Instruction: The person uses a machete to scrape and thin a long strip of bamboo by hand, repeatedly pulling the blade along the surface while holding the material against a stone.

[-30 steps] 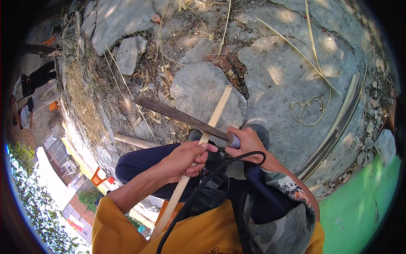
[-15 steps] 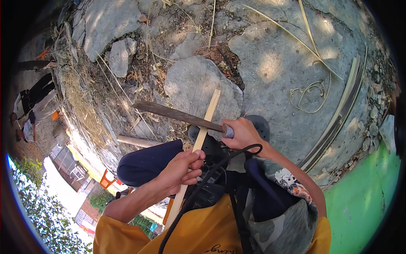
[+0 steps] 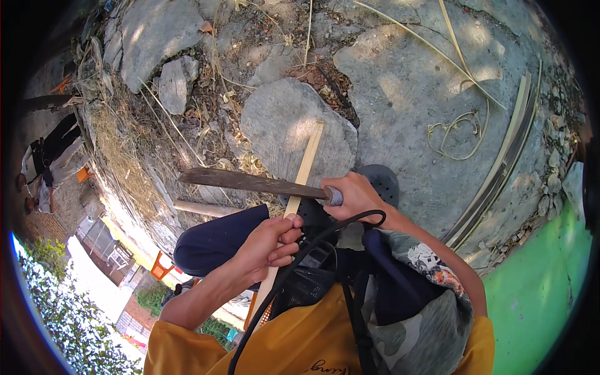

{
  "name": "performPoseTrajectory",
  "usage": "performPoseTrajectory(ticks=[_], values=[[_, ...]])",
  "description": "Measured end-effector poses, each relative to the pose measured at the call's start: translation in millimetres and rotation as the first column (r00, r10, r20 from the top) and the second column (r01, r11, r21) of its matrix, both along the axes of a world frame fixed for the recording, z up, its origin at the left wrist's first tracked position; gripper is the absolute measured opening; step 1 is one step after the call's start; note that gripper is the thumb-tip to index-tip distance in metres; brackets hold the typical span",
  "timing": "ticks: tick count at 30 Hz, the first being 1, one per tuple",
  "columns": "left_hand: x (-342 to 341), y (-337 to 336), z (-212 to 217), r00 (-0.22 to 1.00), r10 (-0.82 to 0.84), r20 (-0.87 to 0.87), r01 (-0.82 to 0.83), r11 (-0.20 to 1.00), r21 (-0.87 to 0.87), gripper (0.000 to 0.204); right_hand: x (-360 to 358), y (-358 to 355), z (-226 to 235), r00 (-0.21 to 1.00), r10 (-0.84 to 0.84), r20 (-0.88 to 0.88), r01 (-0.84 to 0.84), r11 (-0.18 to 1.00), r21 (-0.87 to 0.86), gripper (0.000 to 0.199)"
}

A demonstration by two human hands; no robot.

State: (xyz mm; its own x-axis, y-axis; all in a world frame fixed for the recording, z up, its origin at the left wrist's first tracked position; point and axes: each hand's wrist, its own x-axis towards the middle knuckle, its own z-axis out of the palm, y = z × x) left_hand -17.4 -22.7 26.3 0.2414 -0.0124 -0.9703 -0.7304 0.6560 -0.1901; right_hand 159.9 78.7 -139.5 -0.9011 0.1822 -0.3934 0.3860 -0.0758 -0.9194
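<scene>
In the head view, seems partway through working a strip (image 3: 305, 161) with a knife (image 3: 253, 181). Cannot make out any finished cut in the strip; cannot judge how much is left to do.

Holds the strip in the left hand (image 3: 273, 244), pinching narrowly between thumb and forefinger, with the other fingers curled in. Grips the knife by its handle in the right hand (image 3: 355, 199), with fingers wrapped firmly round. Has the blade crossed over the strip, just beyond the left fingertips; cannot tell whether pressing down.

Points the strip's far end over the right half of a stone (image 3: 269, 125), short of its top edge; runs the near end back toward the shirt (image 3: 294, 337). Has more strips (image 3: 505, 165) lying along the slab's (image 3: 400, 156) right edge, apparently set aside; cannot tell whether already worked.
</scene>
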Motion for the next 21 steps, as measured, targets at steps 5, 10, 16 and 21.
performPoseTrajectory(ticks=[5,10,16,21], values=[[3.0,1.3,3.6,0.996,0.085,-0.014,-0.084,0.994,0.076,0.01,1.5,-1.6,16.8,0.996,-0.005,0.086,-0.009,0.988,0.155,0.029],[1.9,2.7,3.7,0.996,0.086,0.005,-0.086,0.995,0.05,0.01,2.9,0.3,9.8,0.996,0.029,0.086,-0.04,0.99,0.138,0.035],[4.9,-3.8,-1.8,0.999,0.046,-0.019,-0.046,0.999,0.011,0.01,0.1,-2.5,2.3,0.989,0.09,0.114,-0.111,0.974,0.199,0.038],[5.1,6.9,4.1,0.993,0.11,-0.036,-0.109,0.994,0.013,0.01,4.9,0.2,19.9,0.995,0.049,0.091,-0.064,0.983,0.174,0.036]])
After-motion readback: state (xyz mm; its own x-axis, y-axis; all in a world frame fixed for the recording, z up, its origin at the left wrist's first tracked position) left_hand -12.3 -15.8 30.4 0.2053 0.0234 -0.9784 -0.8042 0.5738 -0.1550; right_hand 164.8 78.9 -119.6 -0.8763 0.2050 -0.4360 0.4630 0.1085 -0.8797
